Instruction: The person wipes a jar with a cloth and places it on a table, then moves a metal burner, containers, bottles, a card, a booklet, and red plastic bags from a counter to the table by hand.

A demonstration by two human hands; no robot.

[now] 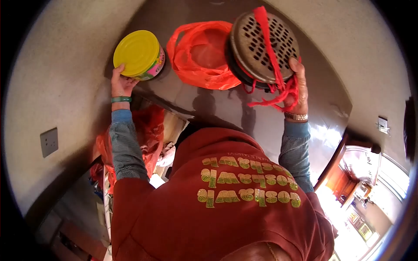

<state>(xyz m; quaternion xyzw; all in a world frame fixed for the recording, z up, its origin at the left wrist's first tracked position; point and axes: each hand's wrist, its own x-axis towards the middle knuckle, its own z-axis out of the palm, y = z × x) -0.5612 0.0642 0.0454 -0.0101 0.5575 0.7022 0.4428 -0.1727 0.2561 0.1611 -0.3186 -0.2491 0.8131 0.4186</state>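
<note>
My left hand grips the near-left side of a round tin, its thumb at the edge of the yellow lid and its fingers low on the printed side. My right hand is closed on the right edge of a round, dark metal object with a perforated top. A red strip crosses that top, and its loose ends hang by my right fingers. Between the two lies an open red plastic bag, beside the metal object's left edge.
A dark, shiny tabletop extends under these things, with a wall behind. More red plastic bags are below the table's left edge, near my left forearm. A wall socket is at the left.
</note>
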